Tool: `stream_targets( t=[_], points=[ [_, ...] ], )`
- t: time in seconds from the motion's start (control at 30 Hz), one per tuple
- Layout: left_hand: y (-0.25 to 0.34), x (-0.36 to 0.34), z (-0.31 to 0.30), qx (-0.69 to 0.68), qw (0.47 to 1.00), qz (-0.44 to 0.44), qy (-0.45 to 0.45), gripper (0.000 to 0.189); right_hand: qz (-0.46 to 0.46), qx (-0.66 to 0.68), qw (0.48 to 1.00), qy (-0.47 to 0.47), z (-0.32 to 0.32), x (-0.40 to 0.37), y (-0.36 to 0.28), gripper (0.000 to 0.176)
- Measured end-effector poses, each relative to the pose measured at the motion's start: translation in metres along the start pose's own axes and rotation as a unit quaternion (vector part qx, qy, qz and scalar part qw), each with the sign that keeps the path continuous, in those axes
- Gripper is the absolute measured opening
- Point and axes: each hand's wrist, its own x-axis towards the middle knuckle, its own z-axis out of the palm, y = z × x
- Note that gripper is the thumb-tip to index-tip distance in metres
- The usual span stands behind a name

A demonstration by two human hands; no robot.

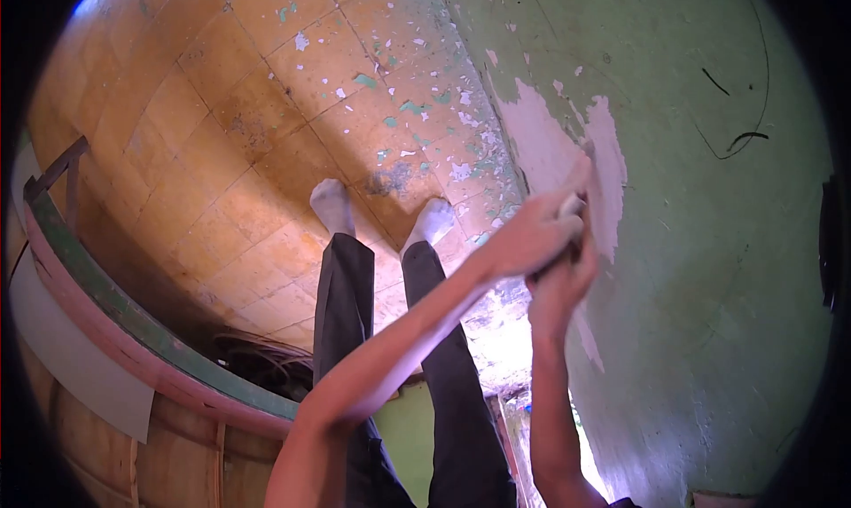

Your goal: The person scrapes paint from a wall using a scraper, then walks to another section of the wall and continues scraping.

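My left hand (pixel 536 233) reaches across from the left and is closed, pressed together with my right hand (pixel 572 282) close to the wall. My right hand comes up from below, its fingers curled. A small dark end shows beneath the hands, but the fingers cover most of whatever they grip and I cannot tell what it is. Around the hands, the green painted wall (pixel 709 224) has a bare, pale patch (pixel 607 171) with ragged edges. One finger stretches up over that patch.
Paint flakes (pixel 412 106) litter the orange tiled floor (pixel 213 144) along the wall. My feet (pixel 332 205) in light socks stand on the tiles. At left is a curved green and pink edge (pixel 133 304) with a white panel (pixel 80 366) beside it. Bright light falls near the wall's base.
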Motion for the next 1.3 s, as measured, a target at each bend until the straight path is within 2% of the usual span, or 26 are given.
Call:
stream_targets(
  t=[0.03,0.07,0.13,0.23,0.33,0.37,0.4,0.53,0.57,0.63,0.67,0.73,0.77,0.87,0.93,0.97,1.0,1.03,1.07,1.1,1.13,1.2,1.27,1.3],
  points=[
    [0.007,0.001,-0.003,-0.01,1.0,-0.025,-0.013,0.023,0.007,0.011,1.0,0.0,-0.003,0.0,-0.009,0.041],
    [0.014,0.002,-0.006,-0.019,0.998,-0.051,-0.025,0.023,0.082,-0.001,0.996,-0.031,-0.008,0.0,-0.026,0.041],
    [0.003,0.031,-0.021,-0.042,0.997,-0.07,-0.011,0.023,0.06,0.026,0.997,-0.037,0.013,0.025,-0.01,0.04],
    [0.026,0.024,-0.031,0.017,0.998,-0.051,-0.013,0.023,0.028,0.045,0.998,-0.024,0.023,0.02,-0.004,0.041],
    [0.026,0.011,-0.014,0.07,0.994,0.077,0.017,0.021,0.039,0.069,0.997,-0.017,0.018,0.003,-0.031,0.044],
    [0.025,0.015,-0.016,0.066,0.995,0.068,0.017,0.02,0.037,0.073,0.996,-0.025,0.018,0.006,-0.031,0.044],
    [0.033,0.022,-0.024,0.047,0.999,-0.015,-0.01,0.019,0.032,0.075,0.996,-0.034,0.02,0.012,-0.03,0.044],
    [0.037,0.029,-0.041,0.018,0.998,-0.062,-0.022,0.022,0.018,0.087,0.996,-0.031,0.039,0.016,-0.028,0.043],
    [0.034,0.021,-0.032,0.032,0.999,0.003,-0.024,0.027,-0.016,0.062,0.998,-0.003,0.034,0.011,-0.028,0.043],
    [0.041,0.021,-0.021,0.07,0.993,0.089,0.027,0.028,0.004,0.057,0.998,0.0,0.023,0.008,-0.041,0.043],
    [0.043,0.022,-0.026,0.078,0.997,0.017,0.0,0.028,0.009,0.062,0.998,-0.022,0.025,0.014,-0.038,0.043],
    [0.043,0.044,-0.046,0.063,0.998,-0.018,0.008,0.029,0.016,0.069,0.996,-0.061,0.038,0.042,-0.028,0.044],
    [0.043,0.052,-0.054,0.058,0.998,-0.03,0.012,0.03,0.023,0.08,0.995,-0.047,0.052,0.051,-0.021,0.044],
    [0.029,0.043,-0.055,0.033,0.999,-0.032,0.013,0.03,-0.007,0.077,0.996,-0.048,0.054,0.038,-0.007,0.044],
    [0.014,0.036,-0.041,0.083,0.996,0.015,0.037,0.027,-0.1,0.068,0.992,-0.02,0.051,0.041,0.005,0.044],
    [0.012,0.036,-0.04,0.086,0.995,0.026,0.034,0.028,-0.048,0.059,0.996,-0.037,0.043,0.041,0.001,0.044],
    [0.015,0.043,-0.043,0.09,0.995,0.001,0.046,0.029,0.007,0.046,0.997,-0.054,0.038,0.038,-0.005,0.043],
    [0.022,0.052,-0.052,0.103,0.994,-0.019,0.043,0.03,-0.007,0.061,0.996,-0.057,0.05,0.055,-0.005,0.028],
    [0.032,0.064,-0.067,0.119,0.991,-0.036,0.04,0.03,0.013,0.068,0.995,-0.07,0.06,0.069,0.002,0.045],
    [0.037,0.07,-0.076,0.134,0.989,-0.053,0.039,0.03,-0.023,0.073,0.994,-0.073,0.07,0.074,0.012,0.045],
    [0.028,0.067,-0.075,0.141,0.988,-0.038,0.045,0.033,-0.056,0.076,0.993,-0.074,0.077,0.073,0.024,0.045],
    [-0.008,0.052,-0.062,0.163,0.986,0.007,0.043,0.041,-0.099,0.05,0.994,0.01,0.067,0.055,0.069,0.046],
    [-0.04,0.044,-0.047,0.191,0.979,0.056,0.039,0.054,-0.057,0.083,0.995,0.03,0.06,0.049,0.084,0.033],
    [-0.044,0.047,-0.046,0.183,0.981,0.052,0.045,0.061,-0.036,0.1,0.993,0.04,0.057,0.046,0.091,0.028]
  ],
)
